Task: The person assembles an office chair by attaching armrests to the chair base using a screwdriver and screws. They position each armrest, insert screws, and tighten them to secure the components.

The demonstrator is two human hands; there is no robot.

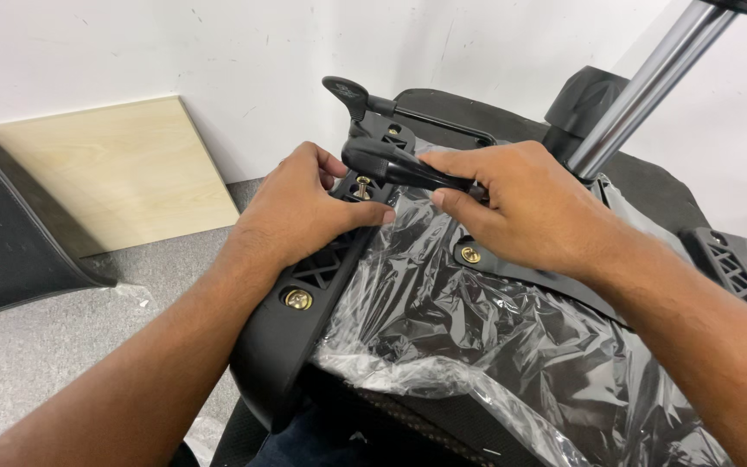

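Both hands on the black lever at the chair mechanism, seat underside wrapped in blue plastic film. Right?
Not quite: the head view shows the film is clear, not blue. Both the left hand and the right hand are at the black lever.

Under my left hand (300, 212) the armrest bracket (291, 333) is matt black plastic with shiny brass-coloured bolts (297, 299). My right hand (525, 212) lies on crinkled, glossy clear plastic film (477, 329). The gas cylinder (650, 82) is polished metal, the board (105, 169) pale smooth wood, the carpet (62, 346) rough grey.
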